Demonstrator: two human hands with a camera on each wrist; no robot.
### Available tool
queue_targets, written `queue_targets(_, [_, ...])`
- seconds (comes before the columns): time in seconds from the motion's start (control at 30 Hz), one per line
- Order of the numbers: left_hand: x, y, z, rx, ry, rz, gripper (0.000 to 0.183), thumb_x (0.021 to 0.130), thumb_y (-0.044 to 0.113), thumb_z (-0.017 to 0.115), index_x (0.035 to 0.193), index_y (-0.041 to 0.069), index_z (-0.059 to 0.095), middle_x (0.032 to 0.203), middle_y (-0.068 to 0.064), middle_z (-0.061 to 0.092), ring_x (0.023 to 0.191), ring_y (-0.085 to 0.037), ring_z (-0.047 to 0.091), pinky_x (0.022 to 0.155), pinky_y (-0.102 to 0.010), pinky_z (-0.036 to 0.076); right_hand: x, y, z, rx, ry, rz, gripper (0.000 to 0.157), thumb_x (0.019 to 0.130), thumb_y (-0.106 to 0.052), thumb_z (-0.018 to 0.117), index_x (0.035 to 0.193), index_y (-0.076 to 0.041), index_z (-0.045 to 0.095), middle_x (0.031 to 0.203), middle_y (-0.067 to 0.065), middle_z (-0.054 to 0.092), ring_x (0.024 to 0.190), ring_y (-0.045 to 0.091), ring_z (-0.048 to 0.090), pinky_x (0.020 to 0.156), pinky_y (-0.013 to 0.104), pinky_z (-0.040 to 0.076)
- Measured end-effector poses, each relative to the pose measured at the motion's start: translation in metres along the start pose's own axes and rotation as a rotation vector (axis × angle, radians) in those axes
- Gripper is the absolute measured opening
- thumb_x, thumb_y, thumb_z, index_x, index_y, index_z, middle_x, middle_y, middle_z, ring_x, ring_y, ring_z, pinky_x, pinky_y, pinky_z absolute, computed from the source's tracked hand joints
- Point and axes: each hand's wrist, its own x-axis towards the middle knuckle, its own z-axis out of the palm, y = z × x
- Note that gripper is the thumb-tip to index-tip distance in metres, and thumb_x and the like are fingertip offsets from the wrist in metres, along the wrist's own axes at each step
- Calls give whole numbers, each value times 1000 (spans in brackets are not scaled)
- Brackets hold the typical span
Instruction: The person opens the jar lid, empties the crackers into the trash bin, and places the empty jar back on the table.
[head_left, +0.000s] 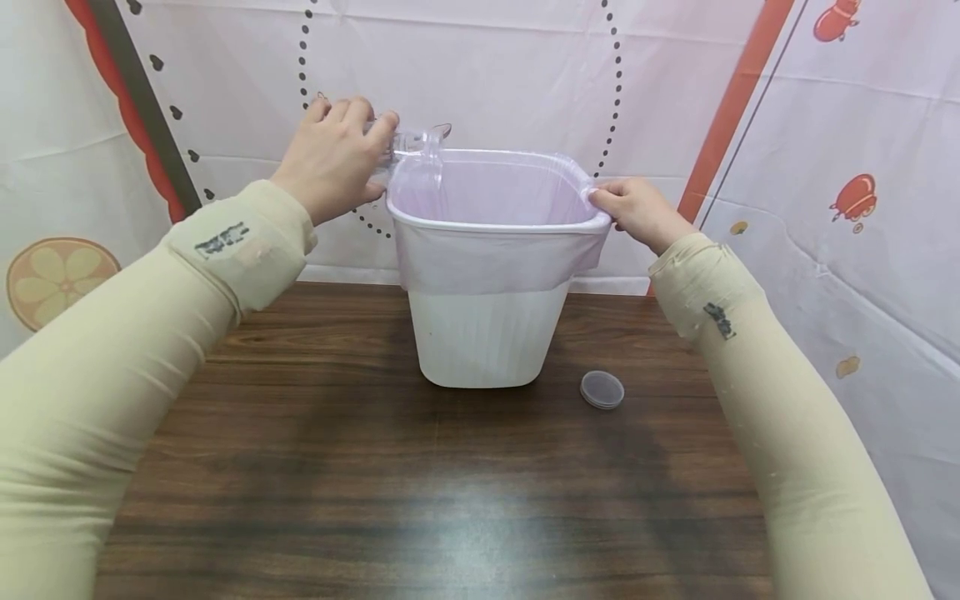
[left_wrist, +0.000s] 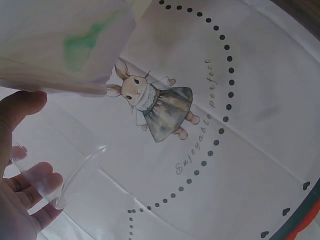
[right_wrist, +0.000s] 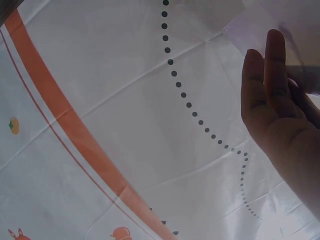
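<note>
A white trash bin [head_left: 487, 342] stands upright on the table, with a pale purple bag [head_left: 487, 267] lining it and folded down over the rim. My left hand [head_left: 337, 158] grips a clear plastic jar [head_left: 431, 154], tipped on its side, its mouth over the bin's left rim. The fingers curl round the jar [left_wrist: 82, 172] in the left wrist view, where no contents show. At the bin's right rim, my right hand [head_left: 637, 212] pinches the bag's edge between thumb and fingers; the right wrist view shows that hand [right_wrist: 280, 110] beside the bag.
A round clear lid [head_left: 602, 389] lies flat on the dark wooden table [head_left: 337, 483], right of the bin's base. A white printed cloth [head_left: 510, 67] hangs close behind the bin, and more cloth [head_left: 892, 292] hangs along the right side.
</note>
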Motion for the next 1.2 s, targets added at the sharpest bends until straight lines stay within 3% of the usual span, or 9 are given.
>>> queue_targets(0.33, [-4, -1, 3, -26, 4, -47, 75, 81, 29, 75, 138, 0, 36, 125, -31, 48, 116, -46, 46, 100, -56, 34, 0, 0, 1, -4, 1, 5, 47, 101, -30, 41, 128, 6, 56, 124, 14, 54, 85, 4, 45, 80, 26, 42])
queue_targets(0.53, [-5, 0, 3, -29, 18, -58, 76, 80, 29, 76, 138, 0, 37, 123, -30, 49, 112, -47, 48, 98, -57, 35, 0, 0, 1, -16, 13, 10, 46, 100, -29, 40, 126, 6, 57, 119, 12, 54, 87, 6, 45, 85, 32, 43])
queue_targets(0.77, [-5, 0, 3, -41, 18, -80, 77, 81, 31, 75, 141, 1, 36, 125, -29, 49, 113, -47, 48, 96, -56, 36, -2, -2, 0, -5, 6, 5, 47, 100, -30, 41, 127, 5, 56, 121, 11, 54, 85, 5, 45, 77, 24, 41])
queue_targets(1.2, [-9, 1, 6, -92, 30, -122, 74, 83, 31, 73, 141, 3, 36, 128, -28, 48, 117, -46, 47, 99, -56, 34, -1, -1, 1, -5, 20, -2, 46, 100, -30, 42, 127, 5, 57, 122, 12, 54, 83, 2, 45, 73, 21, 41])
